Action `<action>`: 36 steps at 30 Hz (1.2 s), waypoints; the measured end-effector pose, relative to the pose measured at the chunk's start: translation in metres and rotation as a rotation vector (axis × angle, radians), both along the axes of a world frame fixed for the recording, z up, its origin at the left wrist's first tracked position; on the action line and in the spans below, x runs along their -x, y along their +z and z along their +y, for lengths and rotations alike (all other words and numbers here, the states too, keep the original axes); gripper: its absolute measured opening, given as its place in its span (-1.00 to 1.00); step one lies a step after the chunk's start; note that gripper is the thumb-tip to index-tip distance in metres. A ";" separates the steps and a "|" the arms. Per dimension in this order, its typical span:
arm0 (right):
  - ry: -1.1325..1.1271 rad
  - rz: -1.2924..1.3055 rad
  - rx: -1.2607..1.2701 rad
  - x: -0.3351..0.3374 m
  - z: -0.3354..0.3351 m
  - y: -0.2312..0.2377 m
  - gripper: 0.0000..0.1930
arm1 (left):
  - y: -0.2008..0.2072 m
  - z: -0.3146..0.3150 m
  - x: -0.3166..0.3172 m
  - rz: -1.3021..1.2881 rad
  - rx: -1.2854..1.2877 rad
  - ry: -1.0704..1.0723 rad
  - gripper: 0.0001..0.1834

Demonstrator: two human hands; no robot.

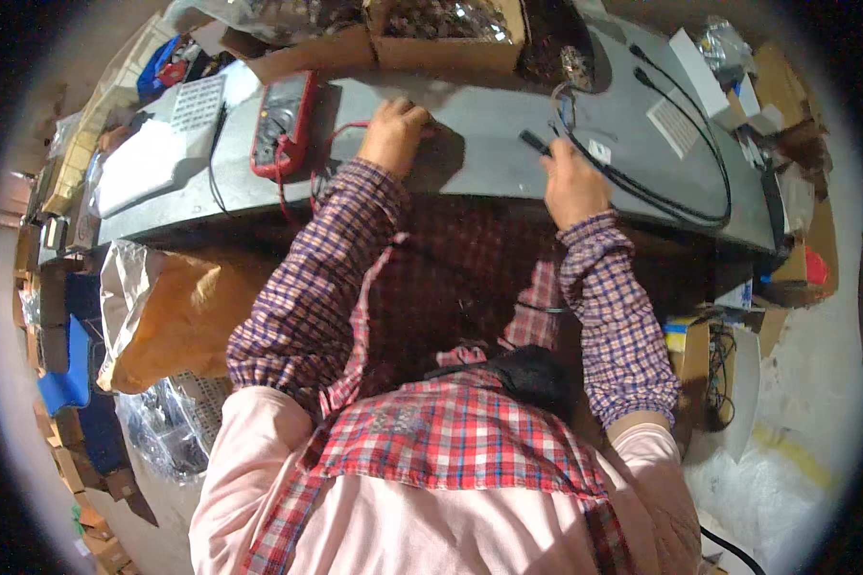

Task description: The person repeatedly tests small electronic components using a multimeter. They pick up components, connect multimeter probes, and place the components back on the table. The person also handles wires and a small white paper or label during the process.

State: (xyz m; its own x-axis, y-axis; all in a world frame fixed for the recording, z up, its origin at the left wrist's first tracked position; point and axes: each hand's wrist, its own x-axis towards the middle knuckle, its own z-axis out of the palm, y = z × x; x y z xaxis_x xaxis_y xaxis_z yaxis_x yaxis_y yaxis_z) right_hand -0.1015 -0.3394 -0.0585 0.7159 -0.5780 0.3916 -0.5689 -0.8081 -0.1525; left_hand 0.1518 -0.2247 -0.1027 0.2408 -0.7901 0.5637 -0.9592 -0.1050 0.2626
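At a grey workbench (pixel 489 172) across the upper part of the frame, we see a person in a red plaid apron (pixel 470 431) and checked sleeve covers (pixel 302 287) with both hands over the tabletop. The right hand (pixel 575 187), right of the upper centre, pinches a black plug (pixel 534 144) between thumb and fingers, its end pointing to the upper left. A black cable (pixel 727 182) curves through the upper right of the frame, where two more black connectors (pixel 641 75) lie near a white gridded sheet (pixel 673 126). At the upper centre, we find the left hand (pixel 394 137) with its fingers curled; a red test lead (pixel 345 129) runs up to it, though we cannot tell whether it is gripped. To that hand's left we note a red multimeter (pixel 283 125) on the bench, and above both hands, an open cardboard box (pixel 446 53). A brown bag (pixel 192 311) fills the frame's left, below the bench edge.
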 end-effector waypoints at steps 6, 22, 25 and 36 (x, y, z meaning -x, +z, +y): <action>0.180 0.130 -0.203 0.044 0.042 0.003 -0.76 | 0.038 0.035 0.044 -0.063 0.059 0.030 -0.55; 0.420 0.055 0.098 0.007 0.096 -0.040 -0.83 | 0.095 0.159 0.011 -0.199 0.343 0.317 -0.76; 0.383 0.060 0.065 0.088 0.056 0.001 -0.77 | 0.109 0.165 0.020 -0.092 0.343 0.357 -0.76; -0.827 0.444 -0.472 0.461 0.032 -0.069 -0.53 | 0.092 0.120 0.048 0.076 0.204 0.142 -0.72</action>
